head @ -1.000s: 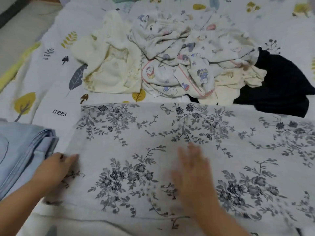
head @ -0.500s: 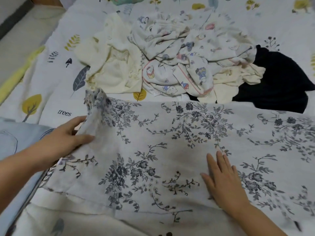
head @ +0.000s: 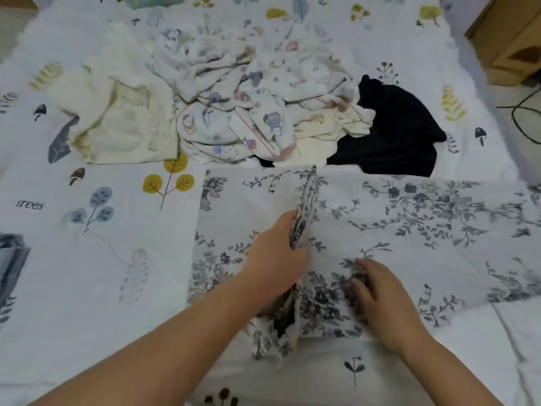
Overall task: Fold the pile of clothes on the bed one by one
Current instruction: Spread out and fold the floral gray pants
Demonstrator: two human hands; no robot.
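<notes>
Two hands are working on one grey-floral white cotton cloth [head: 409,218] that's lying spread on the leaf-print white bedsheet [head: 87,288], just nearer the person than the unfolded heap. The left hand [head: 278,256] is pinching the cloth's left edge, fingers curled round a raised ridge of fabric, and is carrying it over toward the middle. The right hand [head: 377,291] is pressing down on the cloth right beside that ridge; fingers look bent, but it's blurry, so I can't tell if it's gripping anything.

Beyond the floral cloth, the jumbled cartoon-print white garments [head: 234,92] are sitting in the middle of the heap, a crumpled cream garment [head: 117,112] is lying left of them and a black garment [head: 395,127] right of them. A folded pale-blue fabric stack [head: 11,259] is peeking in far left of the floral cloth.

Risk-wise, I'd say the fold is going crooked: the near edge is bunching under the left wrist, so the flap could be landing wrinkled or off-line unless it's getting smoothed.
</notes>
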